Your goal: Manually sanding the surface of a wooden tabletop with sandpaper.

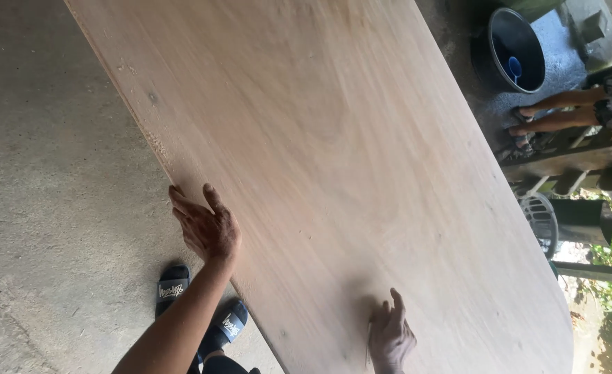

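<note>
A large sheet of light brown plywood [334, 138] fills most of the view, running from the top left down to the lower right. My left hand [205, 223] grips its left edge, fingers curled over onto the face of the sheet. My right hand [390, 336] rests on the face of the sheet near the bottom, and a thin pencil-like stick seems to be pinched in its fingers. Below the sheet's edge my feet in dark slide sandals [199, 305] stand on the concrete floor [50, 187].
A dark round basin [517, 50] with a small blue cup in it sits on wet ground at the top right. Another person's bare legs in sandals [555, 114] stand beside it. A wooden frame [576, 159], a plastic chair and green plants lie at the right edge.
</note>
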